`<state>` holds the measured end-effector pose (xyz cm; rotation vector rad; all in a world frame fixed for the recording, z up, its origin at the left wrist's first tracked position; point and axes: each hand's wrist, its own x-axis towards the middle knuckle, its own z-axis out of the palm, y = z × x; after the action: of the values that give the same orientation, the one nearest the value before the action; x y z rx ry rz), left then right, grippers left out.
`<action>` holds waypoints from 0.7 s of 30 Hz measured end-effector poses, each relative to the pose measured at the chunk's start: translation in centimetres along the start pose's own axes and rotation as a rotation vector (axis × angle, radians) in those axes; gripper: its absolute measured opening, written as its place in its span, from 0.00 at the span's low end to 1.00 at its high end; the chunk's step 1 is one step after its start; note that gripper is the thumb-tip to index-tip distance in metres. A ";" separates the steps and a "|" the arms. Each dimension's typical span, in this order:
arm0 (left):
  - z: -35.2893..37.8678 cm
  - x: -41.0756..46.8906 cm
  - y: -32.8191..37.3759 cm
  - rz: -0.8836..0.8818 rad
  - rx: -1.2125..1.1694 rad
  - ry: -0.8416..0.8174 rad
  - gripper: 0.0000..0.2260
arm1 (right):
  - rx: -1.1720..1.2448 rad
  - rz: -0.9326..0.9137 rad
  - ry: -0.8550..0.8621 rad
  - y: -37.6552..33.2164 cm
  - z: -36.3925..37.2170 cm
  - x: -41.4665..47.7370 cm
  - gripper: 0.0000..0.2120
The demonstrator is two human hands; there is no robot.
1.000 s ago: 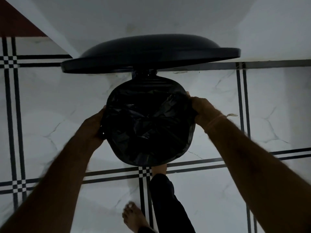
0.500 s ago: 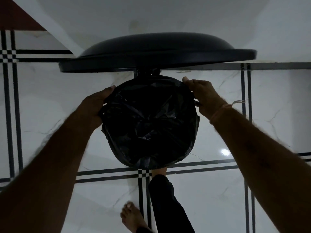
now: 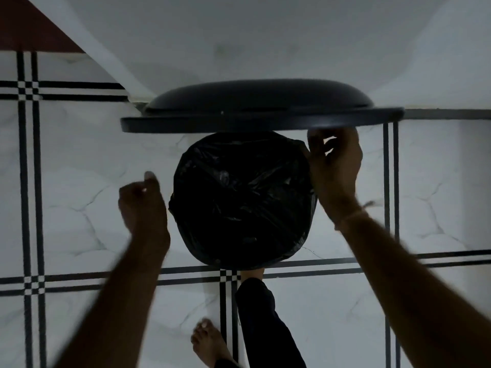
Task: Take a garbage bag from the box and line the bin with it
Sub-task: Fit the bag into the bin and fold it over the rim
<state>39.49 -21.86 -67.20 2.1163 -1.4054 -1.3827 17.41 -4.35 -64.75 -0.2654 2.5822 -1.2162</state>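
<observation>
A black garbage bag [image 3: 243, 200] covers the round mouth of the bin and is folded over its rim. The bin's dark lid [image 3: 260, 107] stands raised behind it. My right hand [image 3: 335, 168] pinches the bag's edge at the far right of the rim, just under the lid. My left hand [image 3: 142, 203] hangs blurred a little to the left of the bin, fingers curled, apart from the bag, holding nothing. The box is not in view.
The bin stands on a white marble floor [image 3: 79, 208] with black line borders, against a white wall [image 3: 239, 35]. One foot [image 3: 252, 273] is at the bin's front base, and the other bare foot [image 3: 210, 343] rests nearer to me.
My left hand has let go of the bag's left rim and pulled back to the left. My right hand has slid further back along the rim, up under the lid.
</observation>
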 end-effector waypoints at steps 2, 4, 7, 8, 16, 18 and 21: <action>-2.1 -2.8 -3.4 -0.175 -0.141 -0.001 0.19 | 0.022 -0.278 -0.205 -2.1 0.5 -5.1 0.03; -2.7 -5.3 -5.8 -0.456 -0.328 -0.264 0.19 | -0.088 -0.344 -0.492 -2.5 2.7 -8.5 0.12; -2.9 -6.4 -6.7 -0.474 -0.476 -0.441 0.12 | -0.441 -0.291 -0.681 -0.1 7.0 -9.5 0.24; -2.8 -6.3 -7.0 -0.478 -0.533 -0.467 0.08 | -0.535 -0.255 -0.711 0.9 8.3 -9.0 0.26; -2.9 -5.0 -8.5 -0.601 -0.712 -0.529 0.26 | -0.723 -0.054 -0.937 4.5 13.7 -5.4 0.27; -2.9 -4.6 -9.1 -0.588 -0.723 -0.536 0.28 | -0.725 -0.028 -1.009 5.3 14.6 -4.6 0.26; -2.6 -4.3 -9.8 -0.580 -0.756 -0.555 0.28 | -0.766 0.011 -1.105 5.9 13.7 -4.1 0.23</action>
<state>46.96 -14.16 -69.62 1.7104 -0.2145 -2.3619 25.43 -9.46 -76.98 -0.7894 1.8531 0.0845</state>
